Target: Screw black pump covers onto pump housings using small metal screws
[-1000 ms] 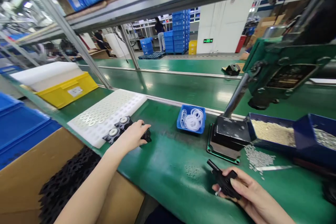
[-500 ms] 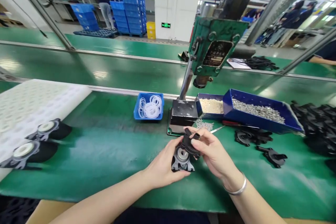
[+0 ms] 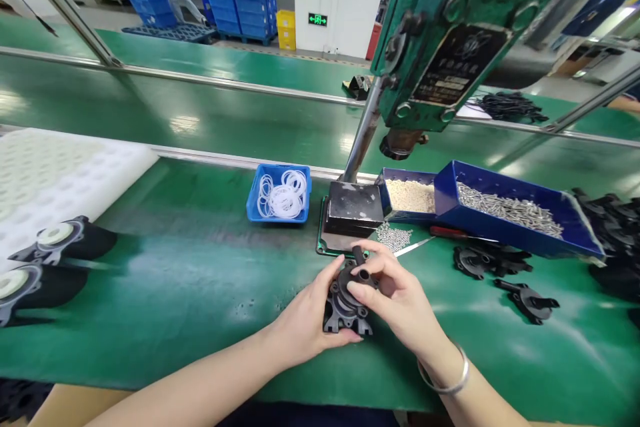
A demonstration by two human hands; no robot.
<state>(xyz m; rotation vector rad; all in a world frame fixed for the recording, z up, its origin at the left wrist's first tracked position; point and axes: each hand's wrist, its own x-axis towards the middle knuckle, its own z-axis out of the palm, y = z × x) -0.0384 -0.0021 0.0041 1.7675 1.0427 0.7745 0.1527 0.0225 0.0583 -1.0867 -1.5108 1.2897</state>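
Observation:
My left hand (image 3: 305, 320) is closed round a black pump body (image 3: 345, 323) with a grey metal-looking face and feet at its lower end. On top of that body lies a round black pump cover (image 3: 346, 288) with two short pipe stubs. My right hand (image 3: 395, 293) grips the cover by its stubs with thumb and fingers, wrist ringed by a silver bangle. The cover hides most of the body's face; whether it is fully seated, I cannot tell. Similar loose covers (image 3: 530, 301) lie to the right of my hands.
A green press (image 3: 450, 47) stands over a black block (image 3: 355, 203). Behind are a blue tray of white rings (image 3: 279, 213), a bin of pale parts (image 3: 410, 197) and a bin of screws (image 3: 510, 210). A screwdriver (image 3: 450, 233) and small metal balls (image 3: 393, 238) lie nearby. Two motor-like bodies (image 3: 85, 240) rest left.
The black cover has come down from a tilt above the body onto its face, covering the pale centre. The view has shifted a little, with the press now looking larger.

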